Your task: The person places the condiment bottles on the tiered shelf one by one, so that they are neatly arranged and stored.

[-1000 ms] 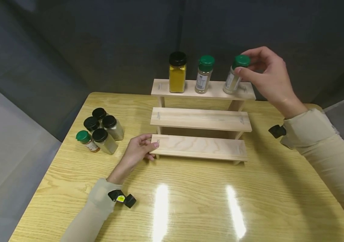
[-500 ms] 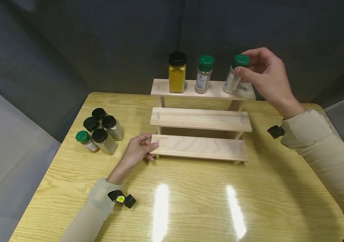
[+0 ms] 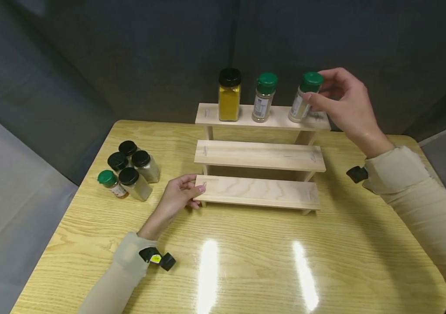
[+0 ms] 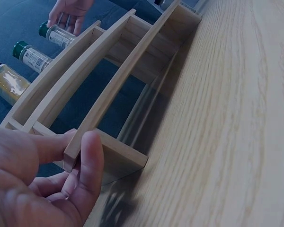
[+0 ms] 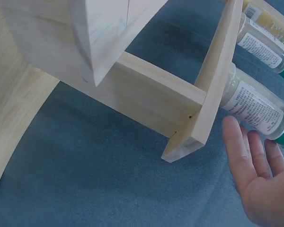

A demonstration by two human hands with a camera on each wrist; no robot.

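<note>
A three-tier wooden rack (image 3: 260,155) stands on the table. Its top shelf carries a yellow spice jar with a black cap (image 3: 229,95), a green-capped jar (image 3: 263,98) and, at the right end, a second green-capped jar (image 3: 302,99). My right hand (image 3: 321,92) holds that right-end jar between thumb and fingers near its cap; the jar (image 5: 255,106) leans slightly, its base on the shelf. My left hand (image 3: 198,195) pinches the left end of the bottom shelf, thumb on top and fingers (image 4: 92,161) curled under the board (image 4: 118,85).
Several spice jars (image 3: 130,168), most black-capped and one green-capped, stand clustered on the yellow wooden table (image 3: 246,261) left of the rack. A dark curtain wall rises close behind the table. The rack's middle and bottom shelves carry nothing.
My right hand has sunk slightly lower around the right-end jar, which stays on the top shelf. My left hand and the rack have not moved.
</note>
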